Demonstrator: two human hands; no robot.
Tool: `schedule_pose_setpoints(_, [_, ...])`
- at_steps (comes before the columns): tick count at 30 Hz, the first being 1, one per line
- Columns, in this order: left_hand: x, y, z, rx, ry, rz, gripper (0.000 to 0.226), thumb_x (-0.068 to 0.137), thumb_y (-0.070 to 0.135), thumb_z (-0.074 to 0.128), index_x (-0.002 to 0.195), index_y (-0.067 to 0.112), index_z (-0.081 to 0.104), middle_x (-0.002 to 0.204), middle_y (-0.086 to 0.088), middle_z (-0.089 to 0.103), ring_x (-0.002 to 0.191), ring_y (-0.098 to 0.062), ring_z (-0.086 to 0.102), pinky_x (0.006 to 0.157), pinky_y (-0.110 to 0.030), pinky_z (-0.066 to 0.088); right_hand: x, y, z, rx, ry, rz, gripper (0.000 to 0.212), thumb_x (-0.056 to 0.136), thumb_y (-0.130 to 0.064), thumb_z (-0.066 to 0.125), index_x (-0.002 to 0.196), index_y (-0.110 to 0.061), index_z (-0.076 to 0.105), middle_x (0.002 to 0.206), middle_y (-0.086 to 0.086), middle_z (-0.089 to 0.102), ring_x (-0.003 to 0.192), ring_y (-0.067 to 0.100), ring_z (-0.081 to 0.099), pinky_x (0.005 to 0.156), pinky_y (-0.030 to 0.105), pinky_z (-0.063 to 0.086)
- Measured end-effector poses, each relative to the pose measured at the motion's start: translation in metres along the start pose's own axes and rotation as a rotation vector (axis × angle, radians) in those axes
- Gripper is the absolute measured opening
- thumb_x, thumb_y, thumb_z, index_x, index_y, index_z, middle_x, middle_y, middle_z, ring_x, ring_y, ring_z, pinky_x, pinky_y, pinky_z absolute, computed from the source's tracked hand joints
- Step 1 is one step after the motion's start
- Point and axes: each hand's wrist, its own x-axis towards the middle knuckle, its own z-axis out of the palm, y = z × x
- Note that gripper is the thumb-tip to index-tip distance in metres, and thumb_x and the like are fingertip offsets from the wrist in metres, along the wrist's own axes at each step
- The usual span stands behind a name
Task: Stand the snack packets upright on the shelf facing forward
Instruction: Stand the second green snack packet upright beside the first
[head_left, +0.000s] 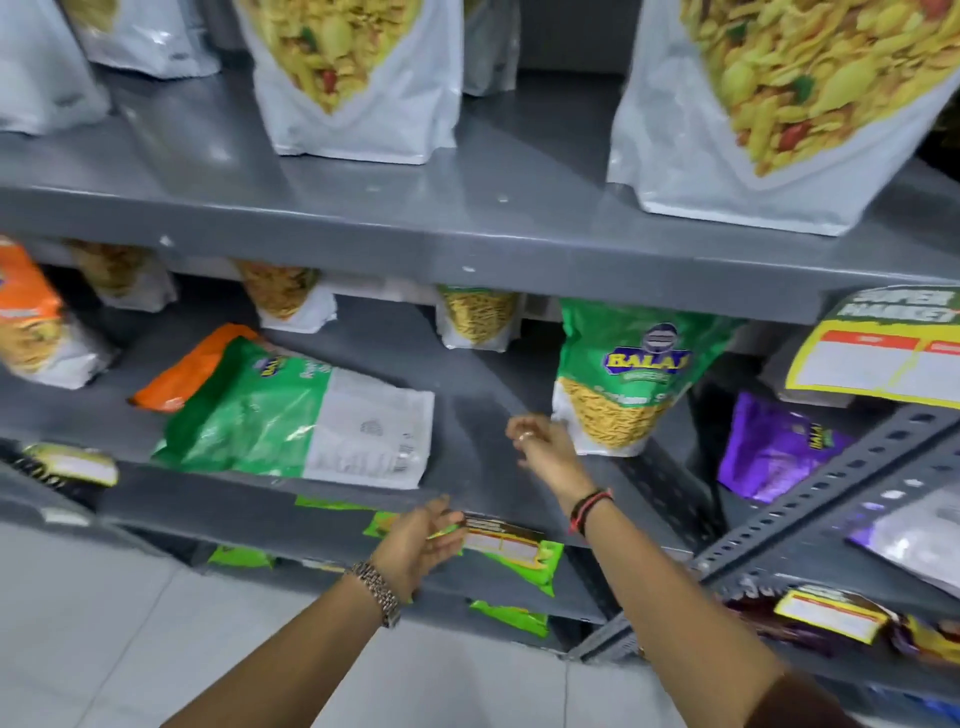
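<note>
A green snack packet (618, 374) stands upright on the grey middle shelf (467, 395), its front facing me. My right hand (545, 447) is just left of its lower corner, fingers loosely curled, holding nothing. Another green and white packet (301, 415) lies flat on the same shelf to the left, on top of an orange packet (187, 374) that also lies flat. My left hand (421, 540) hovers open at the shelf's front edge, below the flat packet and beside a price label (498, 535).
Small packets stand along the back of the middle shelf (475, 319). Large white pouches (358, 78) fill the upper shelf. A purple packet (769, 447) leans in the right-hand bay behind a slotted upright (831, 493). Green packets (524, 566) sit on the lower shelf.
</note>
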Motion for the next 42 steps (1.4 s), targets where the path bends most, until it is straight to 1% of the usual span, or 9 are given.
schedule_pose_setpoints(4, [-0.004, 0.023, -0.049, -0.107, 0.119, 0.109, 0.060, 0.092, 0.031, 0.048, 0.133, -0.010, 0.036, 0.118, -0.040, 0.051, 0.090, -0.035, 0.053, 0.059, -0.024, 0.046, 0.024, -0.043, 0.063, -0.215, -0.222, -0.223, 0.033, 0.092, -0.021, 0.049, 0.119, -0.004, 0.056, 0.107, 0.001, 0.058, 0.103, 0.013, 0.052, 0.092, 0.022, 0.037])
schedule_pose_setpoints(8, [-0.001, 0.045, -0.083, -0.096, 0.178, 0.204, 0.050, 0.091, 0.038, 0.045, 0.118, -0.002, 0.055, 0.116, -0.020, 0.064, 0.103, -0.028, 0.064, 0.072, -0.027, 0.052, 0.059, -0.075, 0.118, -0.437, -0.313, -0.217, 0.042, 0.095, -0.033, 0.038, 0.120, -0.006, 0.058, 0.131, 0.019, 0.057, 0.123, 0.031, 0.051, 0.107, 0.039, 0.037])
schedule_pose_setpoints(11, [0.000, 0.052, -0.089, -0.051, 0.148, 0.197, 0.038, 0.088, 0.040, 0.051, 0.066, 0.009, 0.057, 0.044, 0.000, 0.055, 0.052, -0.021, 0.047, 0.055, -0.027, 0.040, 0.084, -0.088, 0.137, -0.545, -0.425, -0.116, 0.048, 0.096, -0.032, 0.033, 0.112, 0.003, 0.061, 0.124, 0.024, 0.061, 0.109, 0.029, 0.057, 0.097, 0.033, 0.041])
schedule_pose_setpoints(15, [0.002, 0.055, -0.093, 0.010, 0.022, 0.251, 0.028, 0.073, 0.028, 0.073, 0.091, 0.007, 0.068, 0.083, -0.004, 0.069, 0.077, -0.015, 0.063, 0.080, -0.030, 0.047, 0.098, -0.089, 0.138, -0.650, -0.466, -0.082, 0.029, 0.089, -0.021, 0.048, 0.091, 0.000, 0.068, 0.094, 0.013, 0.065, 0.087, 0.024, 0.058, 0.076, 0.032, 0.045])
schedule_pose_setpoints(23, [0.013, 0.049, -0.066, -0.096, -0.054, 0.444, 0.050, 0.065, -0.005, 0.076, 0.112, 0.001, 0.062, 0.105, -0.009, 0.070, 0.080, -0.002, 0.071, 0.063, -0.013, 0.053, 0.040, -0.056, 0.080, -0.087, 0.067, 0.008, 0.027, 0.082, 0.012, 0.041, 0.092, 0.000, 0.064, 0.049, -0.004, 0.059, 0.046, 0.005, 0.051, 0.046, 0.017, 0.039])
schedule_pose_setpoints(26, [0.024, 0.067, -0.052, 0.018, -0.119, 0.490, 0.051, 0.057, -0.007, 0.080, 0.105, 0.001, 0.064, 0.105, -0.012, 0.070, 0.079, -0.007, 0.071, 0.063, -0.021, 0.057, 0.021, -0.045, 0.059, -0.124, 0.310, -0.069, 0.034, 0.076, 0.020, 0.031, 0.092, 0.016, 0.061, 0.076, 0.012, 0.062, 0.068, 0.015, 0.053, 0.068, 0.024, 0.041])
schedule_pose_setpoints(29, [0.050, 0.103, -0.036, 0.262, -0.197, 0.582, 0.060, 0.049, 0.001, 0.086, 0.104, 0.005, 0.064, 0.110, -0.015, 0.070, 0.100, -0.026, 0.067, 0.086, -0.041, 0.056, 0.018, -0.038, 0.040, -0.236, 0.499, -0.105, 0.027, 0.077, 0.017, 0.034, 0.092, 0.018, 0.056, 0.083, 0.015, 0.054, 0.077, 0.019, 0.046, 0.058, 0.021, 0.031])
schedule_pose_setpoints(34, [0.088, 0.131, -0.027, 0.724, -0.157, 0.688, 0.066, 0.052, 0.024, 0.087, 0.109, 0.006, 0.058, 0.118, -0.015, 0.064, 0.110, -0.029, 0.059, 0.093, -0.043, 0.049, 0.039, -0.019, 0.039, -0.273, 0.497, -0.117, 0.020, 0.079, 0.015, 0.038, 0.083, 0.003, 0.053, 0.065, 0.001, 0.046, 0.074, 0.019, 0.043, 0.052, 0.021, 0.029])
schedule_pose_setpoints(42, [0.116, 0.138, -0.035, 0.855, -0.217, 0.764, 0.062, 0.059, 0.026, 0.084, 0.111, 0.007, 0.056, 0.117, -0.010, 0.066, 0.103, -0.018, 0.060, 0.079, -0.021, 0.043, 0.046, -0.011, 0.043, -0.217, 0.443, -0.102, 0.024, 0.083, 0.012, 0.034, 0.086, -0.008, 0.047, 0.074, 0.007, 0.051, 0.080, 0.019, 0.048, 0.068, 0.022, 0.041])
